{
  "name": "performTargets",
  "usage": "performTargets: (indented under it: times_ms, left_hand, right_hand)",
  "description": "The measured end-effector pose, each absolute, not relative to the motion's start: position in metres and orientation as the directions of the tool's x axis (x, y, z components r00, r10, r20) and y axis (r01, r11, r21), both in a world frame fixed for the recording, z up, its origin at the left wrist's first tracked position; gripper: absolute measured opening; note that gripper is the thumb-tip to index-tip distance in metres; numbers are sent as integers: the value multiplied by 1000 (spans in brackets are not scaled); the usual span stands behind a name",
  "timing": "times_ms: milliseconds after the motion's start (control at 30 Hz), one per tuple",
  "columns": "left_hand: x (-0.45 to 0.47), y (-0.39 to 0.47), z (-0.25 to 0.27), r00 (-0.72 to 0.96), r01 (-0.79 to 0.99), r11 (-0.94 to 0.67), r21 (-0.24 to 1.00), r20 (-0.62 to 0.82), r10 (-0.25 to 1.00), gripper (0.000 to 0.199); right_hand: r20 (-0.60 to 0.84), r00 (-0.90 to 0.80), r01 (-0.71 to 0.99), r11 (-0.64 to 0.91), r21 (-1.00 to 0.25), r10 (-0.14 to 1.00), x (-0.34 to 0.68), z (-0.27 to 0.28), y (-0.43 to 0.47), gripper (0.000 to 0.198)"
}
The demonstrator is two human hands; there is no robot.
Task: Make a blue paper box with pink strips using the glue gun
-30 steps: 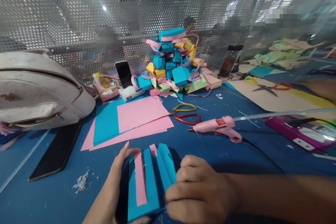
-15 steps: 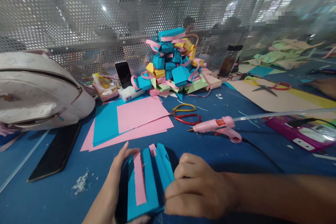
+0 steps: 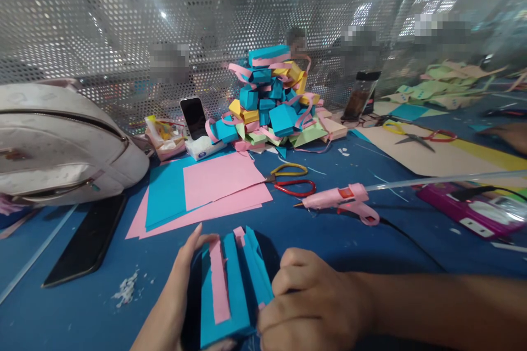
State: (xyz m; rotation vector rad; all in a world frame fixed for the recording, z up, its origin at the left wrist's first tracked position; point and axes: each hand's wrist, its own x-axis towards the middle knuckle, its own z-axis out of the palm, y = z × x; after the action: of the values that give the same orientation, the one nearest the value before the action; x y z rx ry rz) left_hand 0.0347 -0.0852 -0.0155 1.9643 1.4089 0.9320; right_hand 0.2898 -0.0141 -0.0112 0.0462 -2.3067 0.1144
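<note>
A folded blue paper piece (image 3: 236, 279) with a torn-edged pink paper strip (image 3: 220, 282) on its face lies between my hands near the bottom of the head view. My left hand (image 3: 181, 279) wraps round its left side, fingers at the top edge and thumb at the lower edge. Curled at the lower right edge is my right hand (image 3: 308, 301), fingers closed against the paper; its fingertips are partly hidden. A small pink tab (image 3: 239, 236) shows at the top of the opened right flap. Beyond my right hand lies a pink glue gun (image 3: 341, 198).
Pink sheets (image 3: 222, 178) and a blue sheet (image 3: 164, 192) lie ahead, with scissors (image 3: 293, 178) on their edge. A heap of small paper bags (image 3: 267, 104) stands behind. Left are a backpack (image 3: 61, 142) and a phone (image 3: 86, 241); right, a purple power strip (image 3: 469, 211) and a co-worker's hand (image 3: 508, 134).
My right hand has shifted slightly downward along the paper's right edge, and a bit of pink now shows beside its fingers. My left hand keeps its hold.
</note>
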Motion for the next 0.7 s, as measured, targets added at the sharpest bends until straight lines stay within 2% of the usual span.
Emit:
performTargets:
  times_ms: [100,233,400,567,700]
  left_hand:
    - [35,-85,-14,205,566,-296,769,217,954,103]
    - [36,-86,-12,192,558,-276,783,202,960,100]
    - [35,-85,-12,193,565,-303,767,234,953,106]
    - [35,-85,-13,169,571,-271,775,212,963,102]
    - [38,-85,-12,132,583,-237,777,198,971,95]
  right_hand:
    - [738,-674,-73,995,-65,-1,289,-13,-14,26]
    - [731,-682,-74,996,-43,-19,290,-18,-15,32]
    - [708,-705,-62,998,-3,-41,293,-21,-16,23]
    - [743,-669,-92,994,-61,-17,294,-18,-15,36]
    - [769,-638,-103,986,-129,34,294,-14,-14,33]
